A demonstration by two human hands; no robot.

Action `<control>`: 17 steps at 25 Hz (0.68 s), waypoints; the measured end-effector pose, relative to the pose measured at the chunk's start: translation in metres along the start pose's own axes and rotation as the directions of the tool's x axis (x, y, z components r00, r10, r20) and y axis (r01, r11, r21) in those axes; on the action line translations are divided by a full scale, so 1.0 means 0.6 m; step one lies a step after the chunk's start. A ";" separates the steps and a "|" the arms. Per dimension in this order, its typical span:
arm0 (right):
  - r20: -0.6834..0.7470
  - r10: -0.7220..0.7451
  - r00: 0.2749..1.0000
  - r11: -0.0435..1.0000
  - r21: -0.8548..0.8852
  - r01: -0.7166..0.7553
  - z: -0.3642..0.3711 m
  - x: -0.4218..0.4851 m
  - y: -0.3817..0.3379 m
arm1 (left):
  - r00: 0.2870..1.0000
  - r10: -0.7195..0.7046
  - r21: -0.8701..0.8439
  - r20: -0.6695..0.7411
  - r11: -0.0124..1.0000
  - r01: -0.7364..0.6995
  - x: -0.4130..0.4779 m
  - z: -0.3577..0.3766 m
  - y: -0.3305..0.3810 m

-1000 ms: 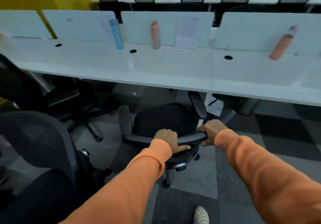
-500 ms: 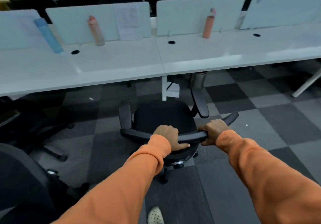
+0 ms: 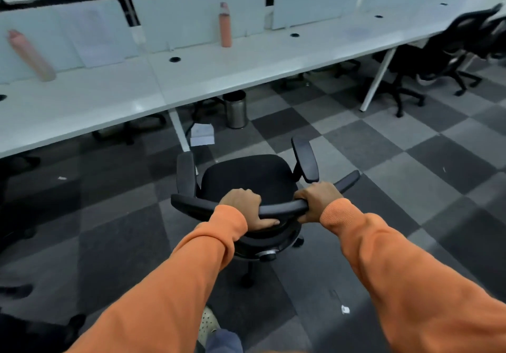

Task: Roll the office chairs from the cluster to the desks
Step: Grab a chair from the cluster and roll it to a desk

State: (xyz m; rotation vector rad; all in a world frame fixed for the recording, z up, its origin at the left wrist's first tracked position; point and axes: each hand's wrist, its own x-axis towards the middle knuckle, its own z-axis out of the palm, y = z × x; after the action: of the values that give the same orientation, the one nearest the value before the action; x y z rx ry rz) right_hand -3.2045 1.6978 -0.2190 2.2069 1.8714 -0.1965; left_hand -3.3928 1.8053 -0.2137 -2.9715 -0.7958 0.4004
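**Before the long white surface, a chair swings right toward a free place**

On the backrest's top rail, the left hand (image 3: 242,207) is curled over the bar with its thumb tucked beneath. The right hand (image 3: 317,200) is wrapped round the same bar just beside it, near the rail's right end. Neither grip has changed over the last second.

The office chair (image 3: 246,177) they steer stands on the checkered floor (image 3: 410,174). Its seat faces the surface (image 3: 219,73), it is clear of the front edge, and it is just right of a white leg (image 3: 179,130).

What has changed is the setting. The blue bottle is gone from sight, and the dark cluster of chairs that filled the left side has all but gone too. An orange bottle (image 3: 225,25) now stands ahead near the surface's back edge. A steel bin (image 3: 235,109) and a fallen paper (image 3: 202,134) show below the front edge.

By this reading the chair has left the cluster and travelled rightward along the row. An unfilled stretch of front edge lies ahead, short of the parked chairs (image 3: 438,51) at the right end. The likely remaining move is a straight push to tuck it in, keeping clear of the bin and the leg.
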 end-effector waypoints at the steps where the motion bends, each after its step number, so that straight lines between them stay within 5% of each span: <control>1: -0.015 0.026 1.000 0.999 0.026 -0.026 0.007 -0.023 0.015 | 0.999 0.032 0.002 -0.016 0.999 -0.032 0.003 -0.001 0.023; 17: -0.132 0.483 0.865 0.875 0.113 -0.471 0.085 -0.236 0.171 | 0.831 0.503 0.098 -0.238 0.864 -0.495 0.159 -0.040 0.245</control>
State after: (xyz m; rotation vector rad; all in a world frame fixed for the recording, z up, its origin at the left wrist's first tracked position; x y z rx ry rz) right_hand -3.1249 1.5340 -0.2217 2.7268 1.3314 -0.0014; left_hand -3.2358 1.7258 -0.2284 -3.0738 0.0273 0.0297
